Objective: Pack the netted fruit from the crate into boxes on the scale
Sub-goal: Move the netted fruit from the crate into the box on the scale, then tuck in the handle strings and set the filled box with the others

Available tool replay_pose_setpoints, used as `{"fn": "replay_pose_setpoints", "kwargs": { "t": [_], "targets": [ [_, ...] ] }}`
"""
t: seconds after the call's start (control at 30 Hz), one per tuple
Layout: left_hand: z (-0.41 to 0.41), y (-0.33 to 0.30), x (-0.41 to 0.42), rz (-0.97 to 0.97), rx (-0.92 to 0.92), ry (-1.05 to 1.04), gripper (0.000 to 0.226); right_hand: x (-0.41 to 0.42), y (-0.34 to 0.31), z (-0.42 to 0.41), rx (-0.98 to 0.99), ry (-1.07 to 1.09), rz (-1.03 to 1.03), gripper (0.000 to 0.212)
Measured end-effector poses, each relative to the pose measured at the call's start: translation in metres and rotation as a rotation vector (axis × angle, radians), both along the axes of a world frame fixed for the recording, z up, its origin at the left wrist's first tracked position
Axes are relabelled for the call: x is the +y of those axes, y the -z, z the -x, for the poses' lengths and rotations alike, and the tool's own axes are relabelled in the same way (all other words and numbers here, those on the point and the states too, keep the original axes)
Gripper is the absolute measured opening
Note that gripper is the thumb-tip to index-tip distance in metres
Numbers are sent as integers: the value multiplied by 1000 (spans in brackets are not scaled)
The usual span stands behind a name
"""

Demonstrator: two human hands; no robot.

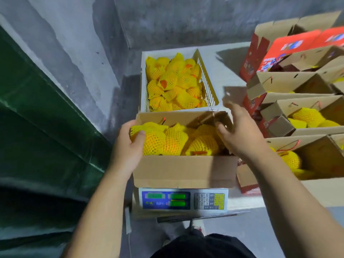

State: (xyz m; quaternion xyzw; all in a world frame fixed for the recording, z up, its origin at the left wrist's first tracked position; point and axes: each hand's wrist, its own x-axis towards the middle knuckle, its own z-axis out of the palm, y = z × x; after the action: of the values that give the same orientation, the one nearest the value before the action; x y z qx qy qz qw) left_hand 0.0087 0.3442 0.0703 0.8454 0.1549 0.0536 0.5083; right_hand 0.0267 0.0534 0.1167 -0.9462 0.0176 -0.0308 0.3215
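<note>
Netted fruit in yellow foam mesh [154, 140] sits under the left hand [128, 146], whose grip is closed round one piece — thumb across its near face, fingers curled over the far side — at the left end of the brown cardboard box [183, 172]. It looks like the piece is being seated against the box wall, where a gap remains, rather than lifted out. The right hand [240, 133] is at the box's far right corner with fingers loosely spread; it seems to touch or steady the raised cardboard flap [214, 118] there, but motion blur keeps me from telling whether it truly has hold of anything.

The box rests on the grey electronic scale with green displays [183, 200], so each added fruit can be weighed as it goes in; the box already looks nearly full, the fruit heaped to its rim. Just behind it stands the white slatted plastic crate [208, 84], still holding plenty of netted fruit — close enough for a short reach over the box's back wall.

To the right, on the pale counter [230, 75], lie rows of open cardboard boxes with red printed sides [290, 108], some with fruit in them. They crowd the right side, and the upright flaps could catch a wrist heading for the crate.
</note>
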Motion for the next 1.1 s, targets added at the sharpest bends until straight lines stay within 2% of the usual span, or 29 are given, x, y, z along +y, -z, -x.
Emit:
{"fn": "replay_pose_setpoints", "kwargs": {
  "t": [0.13, 0.2, 0.23, 0.3, 0.37, 0.4, 0.43, 0.5, 0.57, 0.63, 0.67, 0.73, 0.8, 0.83, 0.9, 0.97, 1.0, 1.03, 1.1],
  "targets": [
    [-3, 4, 0, 27, 167, -55, 60, -34, 19, -13, 283, 30, 7, 71],
    [-3, 0, 1, 6, 235, 50, 68, -37, 32, -17, 397, -31, -52, 59],
    [-3, -3, 2, -68, 259, 111, 74, -36, 38, -18, 420, -57, -83, 50],
    [-7, -12, 0, -484, 280, 163, 84, -35, 49, -20, 427, -78, -134, 42],
    [-8, -23, -17, -898, 226, 97, 77, -36, 52, -22, 439, -88, -135, 36],
    [-10, -27, -30, -993, 184, 76, 70, -37, 51, -24, 449, -98, -132, 35],
    [-14, -30, -41, -1004, 163, 73, 65, -39, 50, -25, 458, -107, -133, 37],
    [-25, -30, -54, -890, 161, 129, 57, -40, 45, -24, 464, -120, -130, 47],
    [-33, -27, -46, -724, 71, 125, 47, -41, 42, -22, 465, -122, -68, 51],
    [-30, -24, -22, -460, -43, -11, 43, -40, 41, -19, 467, -121, -3, 41],
    [-24, -20, -7, -290, -31, -92, 40, -39, 41, -17, 470, -117, 11, 35],
    [-13, -12, 13, 0, 239, -118, 30, -37, 41, -16, 477, -96, 31, 30],
    [-7, -8, 23, 151, 517, -30, 24, -35, 40, -17, 479, -76, 27, 27],
    [-6, -8, 25, 199, 565, -9, 29, -34, 38, -17, 483, -69, 11, 23],
    [-7, -14, 30, 129, 527, 84, 31, -32, 33, -14, 481, -56, -36, 15],
    [-10, -22, 32, -118, 399, 172, 39, -31, 27, -6, 450, -48, -90, 15],
    [-8, -25, 34, -231, 348, 207, 36, -31, 23, 0, 430, -46, -116, 17],
    [-4, -24, 38, -274, 304, 231, 32, -30, 18, 8, 408, -48, -140, 21],
    [6, -21, 52, -293, 220, 226, 39, -28, 4, 24, 348, -47, -190, 31]
  ]
}}
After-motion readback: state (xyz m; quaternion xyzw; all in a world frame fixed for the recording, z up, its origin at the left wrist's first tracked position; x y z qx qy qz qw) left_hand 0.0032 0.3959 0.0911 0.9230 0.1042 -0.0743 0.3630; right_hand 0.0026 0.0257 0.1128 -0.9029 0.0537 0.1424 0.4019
